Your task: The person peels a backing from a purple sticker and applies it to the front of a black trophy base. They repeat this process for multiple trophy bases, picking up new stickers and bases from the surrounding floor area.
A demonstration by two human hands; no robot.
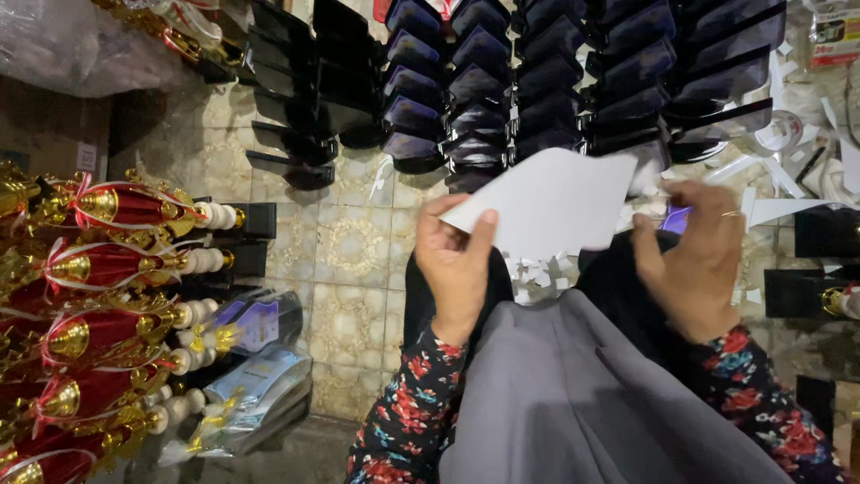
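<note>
Tiled floor (pixel 349 242) carries the stock. Beyond the grip, rows of dark glossy plaques (pixel 502 81) lie overlapped in columns, a good many already laid out. To the left of the grip, red-and-gold trophies (pixel 107 269) lie on their sides in a stack, with a few wrapped plaques (pixel 260 358) near their bases. Grey cloth (pixel 573 394) over the lap, just below both hands.

White paper sheet (pixel 551 202) is held up between the hands, above the lap and in front of the plaque rows. Left hand (pixel 457 269) pinches its lower left edge, thumb on the near face. Right hand (pixel 699 260) is closed at the sheet's right end, fingers curled; a small purple piece (pixel 676 218) shows at the fingertips, and whether it is gripped or only touched cannot be told.

White paper scraps (pixel 537 269) lie scattered just under the sheet, more off to the right. Judgement: work is well under way, much sheet unused.
</note>
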